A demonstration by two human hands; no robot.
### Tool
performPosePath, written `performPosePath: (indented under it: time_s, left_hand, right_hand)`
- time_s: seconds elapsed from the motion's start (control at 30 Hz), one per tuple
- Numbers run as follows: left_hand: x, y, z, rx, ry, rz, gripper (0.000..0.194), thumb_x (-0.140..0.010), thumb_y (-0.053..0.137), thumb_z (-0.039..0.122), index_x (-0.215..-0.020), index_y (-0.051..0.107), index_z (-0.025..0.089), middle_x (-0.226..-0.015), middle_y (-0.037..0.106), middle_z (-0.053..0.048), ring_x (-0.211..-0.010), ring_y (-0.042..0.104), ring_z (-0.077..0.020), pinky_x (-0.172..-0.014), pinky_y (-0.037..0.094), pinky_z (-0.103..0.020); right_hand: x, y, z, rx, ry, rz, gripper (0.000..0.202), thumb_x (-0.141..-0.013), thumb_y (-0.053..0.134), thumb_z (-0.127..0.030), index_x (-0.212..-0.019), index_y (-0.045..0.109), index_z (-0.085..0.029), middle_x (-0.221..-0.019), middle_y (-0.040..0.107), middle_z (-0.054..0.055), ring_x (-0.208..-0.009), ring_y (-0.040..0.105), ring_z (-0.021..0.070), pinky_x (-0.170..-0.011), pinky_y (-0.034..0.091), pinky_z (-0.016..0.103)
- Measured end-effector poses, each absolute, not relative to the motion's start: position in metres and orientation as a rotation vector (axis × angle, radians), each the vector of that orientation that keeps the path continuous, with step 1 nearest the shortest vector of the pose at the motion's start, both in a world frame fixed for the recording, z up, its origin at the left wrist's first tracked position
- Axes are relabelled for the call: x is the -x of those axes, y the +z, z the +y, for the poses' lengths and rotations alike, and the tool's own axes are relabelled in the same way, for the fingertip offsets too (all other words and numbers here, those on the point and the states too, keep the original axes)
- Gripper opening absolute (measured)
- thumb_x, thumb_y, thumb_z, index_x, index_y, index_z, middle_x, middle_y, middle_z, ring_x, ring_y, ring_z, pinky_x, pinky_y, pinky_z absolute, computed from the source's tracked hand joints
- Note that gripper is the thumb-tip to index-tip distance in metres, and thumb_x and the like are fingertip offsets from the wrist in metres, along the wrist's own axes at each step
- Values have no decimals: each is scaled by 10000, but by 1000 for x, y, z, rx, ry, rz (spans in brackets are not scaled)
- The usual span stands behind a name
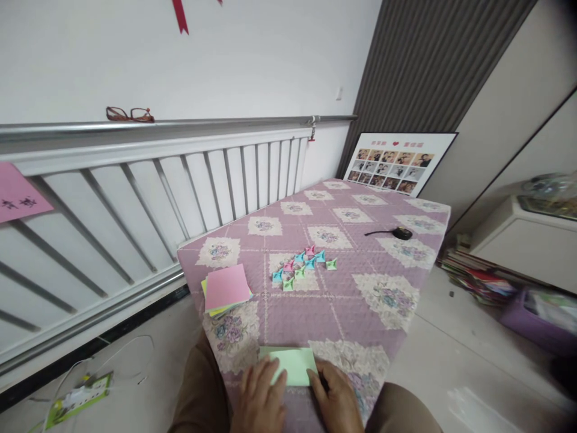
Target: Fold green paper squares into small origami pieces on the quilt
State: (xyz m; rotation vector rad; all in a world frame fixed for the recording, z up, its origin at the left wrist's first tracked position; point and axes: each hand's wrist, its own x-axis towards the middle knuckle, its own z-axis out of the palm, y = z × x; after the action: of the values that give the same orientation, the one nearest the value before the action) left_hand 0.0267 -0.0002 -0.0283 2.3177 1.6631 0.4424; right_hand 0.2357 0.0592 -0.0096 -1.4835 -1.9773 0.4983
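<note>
A folded sheet of light green paper (295, 365) lies at the near edge of the table. My left hand (260, 397) rests on its left side, fingers spread and laid flat. My right hand (336, 394) touches the right edge of the paper with thumb and fingertips; what lies between them, if anything, is hard to make out. Further up the table stand several small folded paper pieces (300, 272) in pink, blue and green. A stack of square coloured paper, pink on top (228, 287), sits to the left.
A purple flowered cloth (297, 313) covers the table. A black object with a thin handle (402, 233) lies at the right. Behind are a white radiator (234, 180), glasses (130, 114) on a pipe and a photo board (399, 159). A purple bin (538, 319) stands on the floor.
</note>
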Motion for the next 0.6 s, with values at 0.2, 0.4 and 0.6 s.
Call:
performPosePath:
  time_s: [0.2,0.4,0.6]
  left_hand:
    - [-60,-47,7,-2863,655,1683,441,-934,391,293,-1373,404,252,-1393,456,-51,-1316,348,-249,-1099,212,-433]
    - [-50,-48,10,-2938,490,1591,607,-900,398,406,-1430,264,142,-1473,313,-97,-1376,195,-265,-1075,229,-473]
    - [-44,-47,9,-2705,290,1417,802,-856,414,464,-1468,17,132,-1516,115,-133,-1382,159,-322,-1034,249,-585]
  right_hand:
    - [-237,-22,60,1569,455,-1917,324,-841,499,-359,-1121,599,-228,-1040,696,52,-944,644,220,-849,485,362]
    - [-236,-31,60,1675,373,-1863,487,-816,503,-413,-1247,490,-186,-960,702,78,-879,646,246,-876,421,453]
    - [-232,-26,60,1715,334,-1897,473,-815,508,-405,-1232,496,-181,-854,701,54,-863,643,256,-840,409,445]
